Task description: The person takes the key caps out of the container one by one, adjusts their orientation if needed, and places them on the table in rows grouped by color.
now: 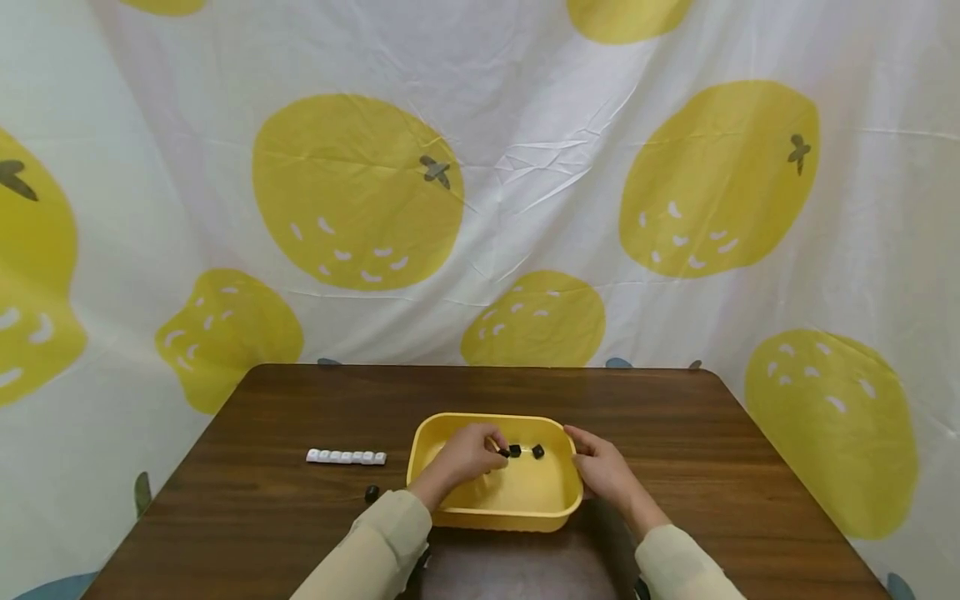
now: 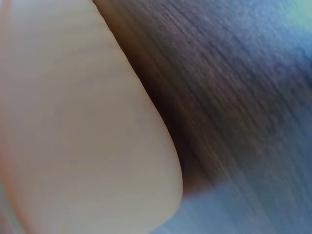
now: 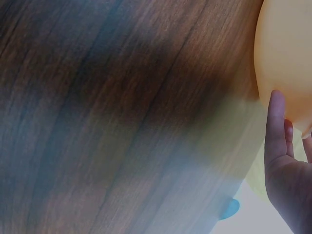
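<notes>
In the head view a yellow plastic tub (image 1: 491, 522) stands on the table. My left hand (image 1: 467, 454) reaches over its near left side and pinches a small black keycap (image 1: 503, 453) inside it. Two more black keycaps, one (image 1: 515, 451) close to my fingertips and another (image 1: 537, 452) farther right, lie on the tub's floor. My right hand (image 1: 606, 473) grips the tub's right rim. In the right wrist view, its fingers (image 3: 276, 126) rest against the outer wall (image 3: 285, 53). The left wrist view shows only the tub's wall (image 2: 87, 122) and wood, without the hand.
A row of several white keycaps (image 1: 346, 457) lies left of the tub on the brown wooden table (image 1: 675, 417). One black keycap (image 1: 372, 493) sits beside my left forearm. A lemon-patterned cloth (image 1: 525, 225) hangs behind the table.
</notes>
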Motion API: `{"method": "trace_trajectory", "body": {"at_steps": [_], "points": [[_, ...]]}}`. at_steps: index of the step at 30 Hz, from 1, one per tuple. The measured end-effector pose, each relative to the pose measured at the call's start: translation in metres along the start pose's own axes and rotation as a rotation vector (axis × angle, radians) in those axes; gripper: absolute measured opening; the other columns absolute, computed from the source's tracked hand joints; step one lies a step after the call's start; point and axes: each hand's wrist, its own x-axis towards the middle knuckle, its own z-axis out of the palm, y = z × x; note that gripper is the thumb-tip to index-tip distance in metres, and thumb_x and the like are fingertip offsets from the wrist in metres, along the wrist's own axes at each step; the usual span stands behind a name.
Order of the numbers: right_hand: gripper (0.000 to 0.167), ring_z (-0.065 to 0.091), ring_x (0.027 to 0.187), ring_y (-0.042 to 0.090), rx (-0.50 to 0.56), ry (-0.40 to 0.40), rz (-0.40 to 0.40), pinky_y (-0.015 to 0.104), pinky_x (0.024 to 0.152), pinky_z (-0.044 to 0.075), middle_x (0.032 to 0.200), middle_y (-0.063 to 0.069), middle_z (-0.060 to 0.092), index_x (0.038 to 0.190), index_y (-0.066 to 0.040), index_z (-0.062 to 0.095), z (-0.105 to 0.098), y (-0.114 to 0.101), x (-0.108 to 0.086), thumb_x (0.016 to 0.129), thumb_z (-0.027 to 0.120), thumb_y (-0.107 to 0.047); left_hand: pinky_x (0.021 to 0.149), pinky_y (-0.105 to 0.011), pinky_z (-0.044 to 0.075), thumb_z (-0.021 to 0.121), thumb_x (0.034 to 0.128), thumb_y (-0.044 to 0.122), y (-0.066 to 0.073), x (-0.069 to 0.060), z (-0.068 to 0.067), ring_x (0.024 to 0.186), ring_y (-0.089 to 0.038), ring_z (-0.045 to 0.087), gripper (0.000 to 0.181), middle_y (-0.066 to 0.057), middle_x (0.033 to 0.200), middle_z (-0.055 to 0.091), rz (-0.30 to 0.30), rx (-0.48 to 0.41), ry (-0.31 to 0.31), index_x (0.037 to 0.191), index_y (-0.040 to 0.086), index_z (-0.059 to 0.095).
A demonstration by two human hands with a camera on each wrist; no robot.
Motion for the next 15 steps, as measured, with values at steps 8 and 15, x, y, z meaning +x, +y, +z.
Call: {"method": "trace_trajectory", "body": {"at_steps": [8,15], "points": [[0.052,0.064,0.068,0.027,0.001,0.003,0.006,0.041,0.054,0.056,0.114,0.025,0.061,0.147,0.0,0.044,0.0,0.0,0.0,0.095,0.046,0.001,0.055,-0.029,0.047,0.073,0.0876,0.01,-0.001,-0.004,-0.009,0.068,-0.027,0.064,0.007,-0.002,0.076,0.064,-0.005,-0.023,0.012,0.09,0.006,0.068],[0.052,0.065,0.068,0.027,0.006,0.002,0.002,0.041,0.054,0.056,0.115,0.026,0.06,0.147,0.0,0.043,0.0,0.0,0.0,0.095,0.046,0.001,0.058,-0.027,0.048,0.073,0.0856,0.005,-0.002,-0.008,-0.017,0.07,-0.02,0.062,0.006,-0.003,0.081,0.066,0.031,-0.049,0.031,0.091,0.003,0.07]]}}
